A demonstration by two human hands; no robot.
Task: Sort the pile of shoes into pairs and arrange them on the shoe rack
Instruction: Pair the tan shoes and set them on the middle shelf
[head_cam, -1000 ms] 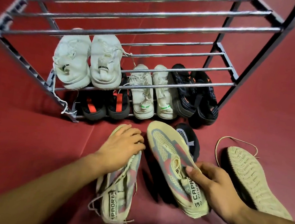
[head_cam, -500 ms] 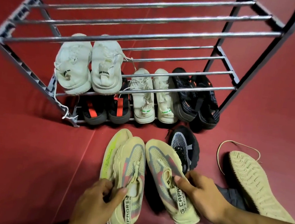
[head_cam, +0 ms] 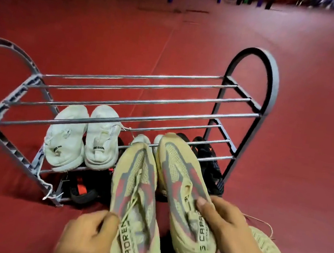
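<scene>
I hold a pair of beige knit sneakers with grey and pink patches, lifted side by side in front of the shoe rack [head_cam: 133,118]. My left hand [head_cam: 89,236] grips the heel of the left sneaker [head_cam: 135,195]. My right hand [head_cam: 228,222] grips the right sneaker [head_cam: 182,182] near its tongue, thumb on top. Both toes point at the rack's middle shelf. A white pair [head_cam: 83,137] sits on that shelf at the left. On the bottom shelf I see black and orange sandals [head_cam: 82,189], a pale pair mostly hidden behind the held sneakers, and a black pair [head_cam: 211,166].
The rack's top shelf of chrome bars [head_cam: 145,90] carries nothing. A beige shoe lying sole-up [head_cam: 266,248] with a loose lace is on the red floor [head_cam: 287,119] behind my right wrist. Blurred furniture lines the far wall.
Both hands have lifted the beige sneakers off the floor and brought them up toward the rack. My view has tilted up, so the room beyond the rack shows.
</scene>
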